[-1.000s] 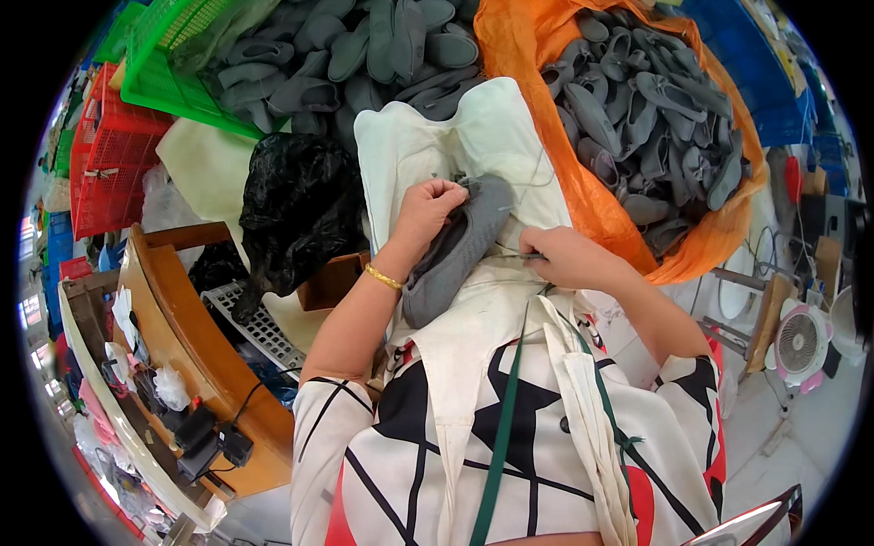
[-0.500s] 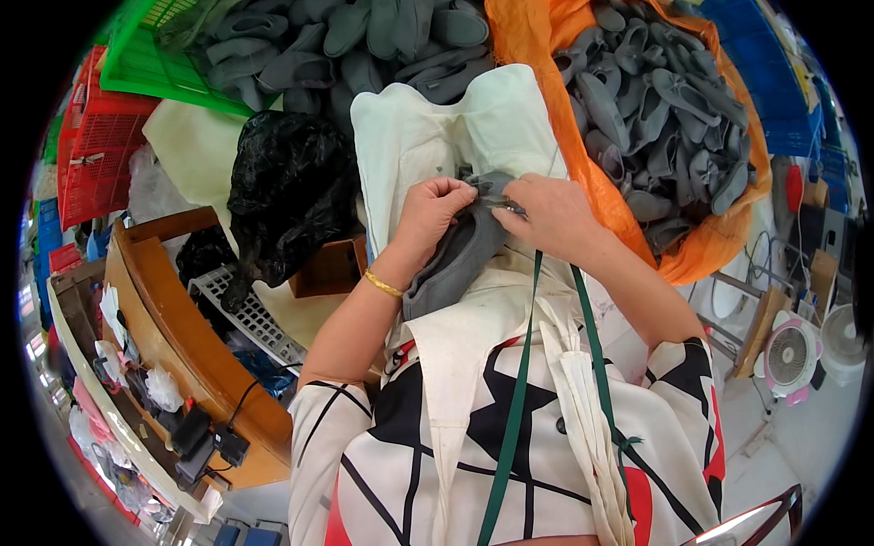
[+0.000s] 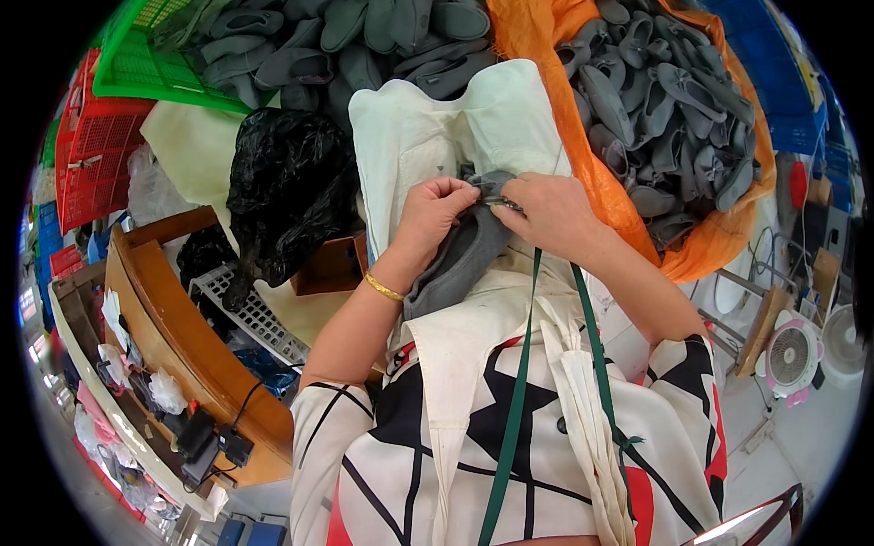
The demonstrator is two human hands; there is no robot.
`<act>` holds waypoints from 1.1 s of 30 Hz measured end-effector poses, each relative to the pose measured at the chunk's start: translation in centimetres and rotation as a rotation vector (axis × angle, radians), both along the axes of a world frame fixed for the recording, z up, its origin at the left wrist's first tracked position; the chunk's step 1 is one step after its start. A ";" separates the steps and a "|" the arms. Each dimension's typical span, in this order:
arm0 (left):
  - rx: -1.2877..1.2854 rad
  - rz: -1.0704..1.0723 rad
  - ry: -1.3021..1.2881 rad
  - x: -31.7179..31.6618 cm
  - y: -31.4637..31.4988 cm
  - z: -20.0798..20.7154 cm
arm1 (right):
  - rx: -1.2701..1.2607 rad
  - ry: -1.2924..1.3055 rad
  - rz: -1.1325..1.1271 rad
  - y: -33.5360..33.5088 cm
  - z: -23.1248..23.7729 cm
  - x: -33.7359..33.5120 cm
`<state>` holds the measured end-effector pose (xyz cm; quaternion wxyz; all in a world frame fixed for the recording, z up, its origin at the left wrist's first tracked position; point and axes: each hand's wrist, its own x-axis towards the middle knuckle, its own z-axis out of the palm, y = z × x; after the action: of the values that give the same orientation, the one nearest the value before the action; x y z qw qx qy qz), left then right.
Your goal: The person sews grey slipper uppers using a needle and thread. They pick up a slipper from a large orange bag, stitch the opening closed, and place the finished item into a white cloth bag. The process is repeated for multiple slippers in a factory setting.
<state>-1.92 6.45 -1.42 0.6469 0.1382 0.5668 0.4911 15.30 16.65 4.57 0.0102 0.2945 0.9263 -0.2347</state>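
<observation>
A grey cloth shoe (image 3: 462,257) lies on my lap over the off-white apron (image 3: 446,387), its opening facing up. At the shoe's far end my left hand (image 3: 425,218) is closed, thumb and forefinger pinching the grey fabric. Against the same end, my right hand (image 3: 557,214) is closed with its fingers curled round a small metal tool (image 3: 510,205). Most of that tool is hidden by the fingers, so its kind does not show. Pale padded cloth (image 3: 514,100) spreads out under the shoe and beyond both hands.
Many grey shoes (image 3: 360,27) are heaped beside a green crate (image 3: 164,73) ahead. An orange sack (image 3: 628,214) at the right holds more. Left of my hands are a black plastic bag (image 3: 291,182) and a wooden table (image 3: 182,318). A fan (image 3: 790,355) stands far right.
The right fingers have shifted slightly at the shoe's far end, and the grey fabric between the hands has turned a little. The left hand keeps its pinch.
</observation>
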 end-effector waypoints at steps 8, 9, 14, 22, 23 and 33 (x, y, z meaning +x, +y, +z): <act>0.027 -0.006 0.033 -0.3 0.1 -0.2 | -0.030 -0.044 0.123 -0.8 1.3 0.6; 0.027 0.033 0.003 0.1 -0.3 -0.3 | -0.045 -0.039 0.184 -1.1 2.1 0.7; 0.307 -0.047 0.280 0.2 0.1 1.4 | -0.032 -0.011 -0.046 -1.2 3.2 2.4; 0.449 -0.489 0.649 -0.7 -2.6 2.0 | -0.042 0.082 -0.009 -2.2 -0.7 4.8; 0.439 -0.491 0.661 -0.6 -2.3 2.4 | -0.045 0.120 -0.041 -2.2 -1.0 5.8; 0.276 -0.369 0.647 -0.8 -2.3 3.5 | -1.237 1.130 -0.955 2.1 -0.4 12.8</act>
<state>-2.68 4.19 2.08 0.4875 0.4712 0.6355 0.3693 28.07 18.75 4.21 -0.3803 0.4263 0.2894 -0.7680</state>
